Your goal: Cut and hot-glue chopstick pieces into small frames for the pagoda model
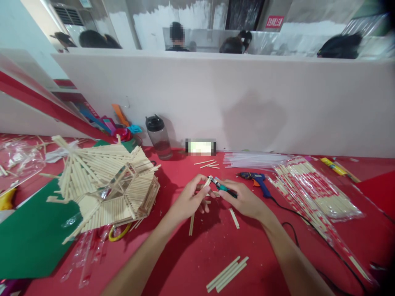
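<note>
My left hand [191, 199] is closed round a short wooden stick [209, 181] near the middle of the red table. Its fingertips point toward my right hand [242, 198], which grips a small tool with a green and black handle [227, 190]. The tool's metal end meets the tip of the stick. Below my hands, pale sticks lie on the table, one [234, 218] under my right hand and a pair [191, 225] under my left. Several cut sticks [227, 274] lie side by side nearer to me.
A model built of sticks [108, 185] stands at the left on green card [33, 234]. Behind are a bottle [159, 137] and a lit screen [200, 147]. At the right are a blue glue gun [261, 182] with its cord and bagged sticks [321, 189].
</note>
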Motion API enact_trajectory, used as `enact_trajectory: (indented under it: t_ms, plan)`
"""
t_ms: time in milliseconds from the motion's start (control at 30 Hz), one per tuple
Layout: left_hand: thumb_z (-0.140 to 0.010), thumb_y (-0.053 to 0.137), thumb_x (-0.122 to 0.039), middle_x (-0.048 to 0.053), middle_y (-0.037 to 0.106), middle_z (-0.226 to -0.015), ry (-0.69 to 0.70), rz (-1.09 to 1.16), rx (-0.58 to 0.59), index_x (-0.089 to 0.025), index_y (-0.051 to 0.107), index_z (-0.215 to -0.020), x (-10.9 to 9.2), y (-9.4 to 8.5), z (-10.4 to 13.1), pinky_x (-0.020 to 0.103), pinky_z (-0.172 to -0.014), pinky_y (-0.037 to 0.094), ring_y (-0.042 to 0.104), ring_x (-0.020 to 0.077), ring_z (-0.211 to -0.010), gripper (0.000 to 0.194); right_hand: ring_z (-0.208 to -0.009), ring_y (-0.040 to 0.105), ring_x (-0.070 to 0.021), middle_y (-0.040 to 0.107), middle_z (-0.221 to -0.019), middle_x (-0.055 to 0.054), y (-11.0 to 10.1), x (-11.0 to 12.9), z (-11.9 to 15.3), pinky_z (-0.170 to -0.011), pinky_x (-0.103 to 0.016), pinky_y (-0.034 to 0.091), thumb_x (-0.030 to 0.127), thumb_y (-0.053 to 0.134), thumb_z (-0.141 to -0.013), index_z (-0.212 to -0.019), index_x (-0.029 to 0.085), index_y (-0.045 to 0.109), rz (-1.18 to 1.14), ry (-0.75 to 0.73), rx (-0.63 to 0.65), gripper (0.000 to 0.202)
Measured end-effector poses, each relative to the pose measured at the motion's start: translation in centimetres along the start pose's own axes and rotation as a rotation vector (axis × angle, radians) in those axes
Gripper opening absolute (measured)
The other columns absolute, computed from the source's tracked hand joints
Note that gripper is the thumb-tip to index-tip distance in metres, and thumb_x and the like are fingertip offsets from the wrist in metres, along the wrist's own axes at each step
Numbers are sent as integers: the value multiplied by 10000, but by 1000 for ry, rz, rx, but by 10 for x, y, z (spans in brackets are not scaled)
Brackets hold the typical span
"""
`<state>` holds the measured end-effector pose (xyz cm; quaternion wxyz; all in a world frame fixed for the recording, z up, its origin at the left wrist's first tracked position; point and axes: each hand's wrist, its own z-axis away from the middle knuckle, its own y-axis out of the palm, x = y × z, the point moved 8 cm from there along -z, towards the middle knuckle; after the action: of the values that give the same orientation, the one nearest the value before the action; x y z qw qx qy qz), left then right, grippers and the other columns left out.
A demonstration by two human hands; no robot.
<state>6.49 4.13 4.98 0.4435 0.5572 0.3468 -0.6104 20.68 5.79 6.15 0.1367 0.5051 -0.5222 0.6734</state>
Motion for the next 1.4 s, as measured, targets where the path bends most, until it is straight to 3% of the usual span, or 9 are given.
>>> enact_trajectory:
  t_ms: [300,700,900,1100,1400]
  plan:
    - [-923,561,-510,51,723,-926,30,67,23,-218,476,-1081,0,-2,-1,163,-399,442,636,96,-466,343,-1202,561,-271,613,-1302,-90,-5,11,7,-1043,-447,420,453,466,-985,-1466,303,462,255,-12,-58,504]
    - [-964,535,-424,53,716,-941,207,-9,-19,-198,499,-1094,-14,-5,2,235,-609,514,651,112,-595,263,-1078,563,-298,618,-1138,-133,-12,37,13,-970,-458,463,405,509,-968,-1463,236,466,437,-109,-185,526]
    - [-978,524,-388,57,713,-951,286,-44,-9,-187,505,-1088,-16,-4,2,235,-604,497,642,107,-596,231,-1041,565,-283,611,-1118,-130,-14,45,15,-941,-463,485,368,503,-978,-1455,205,457,538,-181,-225,507]
    - [-982,508,-403,57,711,-956,268,-14,26,-190,490,-1113,-15,-2,3,249,-595,503,637,109,-568,251,-1053,566,-272,611,-1150,-114,-16,44,16,-945,-465,496,352,510,-979,-1491,244,396,547,-243,-215,536]
    - [-1001,439,-438,51,691,-996,238,-138,-128,-201,501,-1221,-16,2,8,230,-532,453,578,93,-532,330,-1076,568,-262,600,-1169,-96,-16,37,15,-979,-474,488,355,511,-978,-1528,306,324,466,-198,-184,583]
